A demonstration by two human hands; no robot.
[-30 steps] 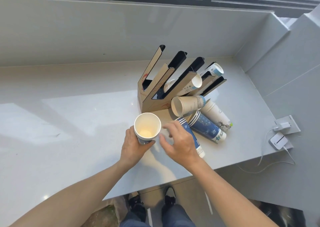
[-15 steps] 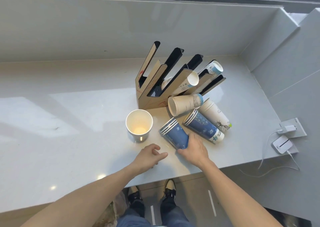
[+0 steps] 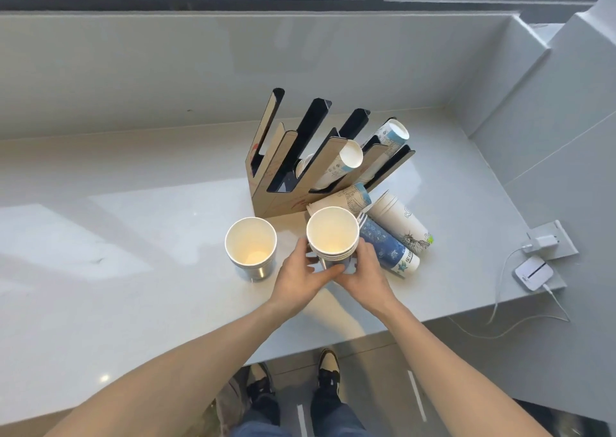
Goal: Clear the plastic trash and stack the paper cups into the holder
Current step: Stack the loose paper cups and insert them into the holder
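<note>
Head view, looking down on a pale grey surface (image 3: pixel 100 236) under a window. Near the middle, a cardboard cup holder (image 3: pixel 290 183) with slanted slots fanned out to the right; 2 slots already loaded with cups, others open. Just in front of it, upright and held off the surface, a nested stack of blue paper cups (image 3: pixel 332 236), mouth up, about 4 rims showing. Left hand (image 3: pixel 300 276) and right hand (image 3: pixel 365 275) both wrapped around the stack below the rims, fingers (image 3: pixel 305 246) curled and clamped on its sides, thumbs meeting at the front. Just left, apart from the hands, a second upright cup stack (image 3: pixel 250 246) standing on the surface. To the right, 3 more stacks lying on their sides against the holder's foot: a cream one (image 3: pixel 343 200), a blue one (image 3: pixel 386 248), a white one (image 3: pixel 401 223). No plastic trash in sight. Likely light, thin-walled and easy to crush or slide apart; best gripped gently around the sides, low on the stack, with support beneath. Charger and cable (image 3: pixel 533 266) at far right.
</note>
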